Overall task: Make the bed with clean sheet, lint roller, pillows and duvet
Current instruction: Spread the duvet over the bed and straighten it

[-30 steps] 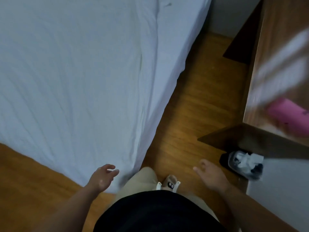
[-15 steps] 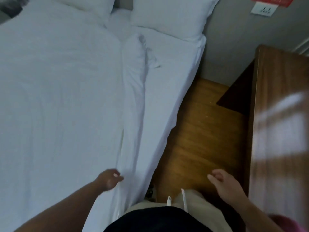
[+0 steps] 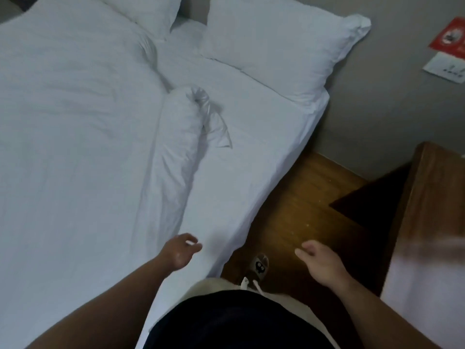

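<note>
White duvet lay spread left of my left fingers, its rolled edge running ahead of them. First pillow sat far ahead of those fingers. My left hand was slack, fingers loosely bent, gripping nothing, over bed's near side; contact with fabric unclear. Bare sheet stretched just right of and beyond those fingers. Second pillow lay far ahead, between both hands. My right hand was relaxed and empty over wooden floor, apart from bed. Wooden desk stood right of my right fingers.
</note>
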`<state>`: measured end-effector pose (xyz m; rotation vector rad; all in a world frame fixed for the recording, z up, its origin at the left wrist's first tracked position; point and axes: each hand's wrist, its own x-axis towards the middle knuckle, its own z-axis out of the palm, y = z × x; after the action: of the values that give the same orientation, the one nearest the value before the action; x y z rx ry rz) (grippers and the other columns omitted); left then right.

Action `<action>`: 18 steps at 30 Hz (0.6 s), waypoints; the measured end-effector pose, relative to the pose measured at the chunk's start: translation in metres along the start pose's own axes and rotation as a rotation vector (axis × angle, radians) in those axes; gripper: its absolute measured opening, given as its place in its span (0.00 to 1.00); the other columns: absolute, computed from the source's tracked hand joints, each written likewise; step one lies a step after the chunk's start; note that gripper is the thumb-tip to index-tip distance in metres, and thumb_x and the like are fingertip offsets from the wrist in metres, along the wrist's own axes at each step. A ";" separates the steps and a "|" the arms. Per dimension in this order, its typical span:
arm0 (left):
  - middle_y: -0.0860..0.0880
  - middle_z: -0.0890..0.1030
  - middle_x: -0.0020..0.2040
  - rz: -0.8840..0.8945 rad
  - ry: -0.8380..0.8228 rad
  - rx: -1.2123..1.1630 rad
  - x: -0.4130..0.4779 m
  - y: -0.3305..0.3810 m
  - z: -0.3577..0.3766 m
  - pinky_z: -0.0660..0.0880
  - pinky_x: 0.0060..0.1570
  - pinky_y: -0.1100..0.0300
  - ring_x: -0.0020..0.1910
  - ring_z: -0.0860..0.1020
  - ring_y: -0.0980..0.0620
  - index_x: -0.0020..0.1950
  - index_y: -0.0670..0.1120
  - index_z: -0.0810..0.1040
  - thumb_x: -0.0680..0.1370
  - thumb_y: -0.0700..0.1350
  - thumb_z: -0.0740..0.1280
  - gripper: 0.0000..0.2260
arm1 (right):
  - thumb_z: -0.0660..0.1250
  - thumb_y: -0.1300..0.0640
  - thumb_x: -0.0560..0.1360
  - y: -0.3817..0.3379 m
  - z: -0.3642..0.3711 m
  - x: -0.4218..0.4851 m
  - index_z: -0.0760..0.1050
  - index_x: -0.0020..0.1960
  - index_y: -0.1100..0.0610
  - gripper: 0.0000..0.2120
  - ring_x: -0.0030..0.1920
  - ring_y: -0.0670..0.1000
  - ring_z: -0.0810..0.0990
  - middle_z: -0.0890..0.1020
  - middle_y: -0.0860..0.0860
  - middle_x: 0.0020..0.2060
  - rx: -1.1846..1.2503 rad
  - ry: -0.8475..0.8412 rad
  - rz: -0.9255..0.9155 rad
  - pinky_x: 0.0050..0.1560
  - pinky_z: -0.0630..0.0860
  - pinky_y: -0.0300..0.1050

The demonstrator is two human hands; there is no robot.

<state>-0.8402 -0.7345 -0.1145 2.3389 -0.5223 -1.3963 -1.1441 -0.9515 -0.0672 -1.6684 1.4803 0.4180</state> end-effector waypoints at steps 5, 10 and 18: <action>0.50 0.84 0.47 -0.180 0.025 -0.005 0.021 0.000 0.006 0.76 0.44 0.58 0.44 0.83 0.51 0.53 0.52 0.80 0.76 0.56 0.71 0.10 | 0.65 0.43 0.80 -0.080 -0.104 0.095 0.73 0.67 0.49 0.18 0.59 0.47 0.77 0.78 0.46 0.60 -0.126 -0.031 -0.165 0.54 0.73 0.42; 0.51 0.84 0.43 -0.357 0.039 -0.117 0.063 0.015 0.014 0.75 0.42 0.60 0.43 0.83 0.50 0.56 0.50 0.79 0.75 0.55 0.72 0.14 | 0.66 0.44 0.79 -0.133 -0.147 0.175 0.73 0.65 0.47 0.16 0.56 0.46 0.78 0.79 0.44 0.56 -0.277 -0.127 -0.185 0.56 0.77 0.45; 0.53 0.82 0.52 -0.256 0.268 -0.073 0.166 0.144 -0.043 0.73 0.58 0.59 0.56 0.81 0.51 0.67 0.42 0.75 0.81 0.52 0.65 0.19 | 0.71 0.47 0.77 -0.225 -0.200 0.287 0.74 0.65 0.50 0.19 0.48 0.43 0.80 0.79 0.43 0.47 -0.457 -0.226 -0.239 0.53 0.75 0.40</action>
<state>-0.7468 -0.9348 -0.1506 2.5473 -0.0967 -1.1512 -0.9200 -1.3018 -0.0745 -2.0461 1.0529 0.8271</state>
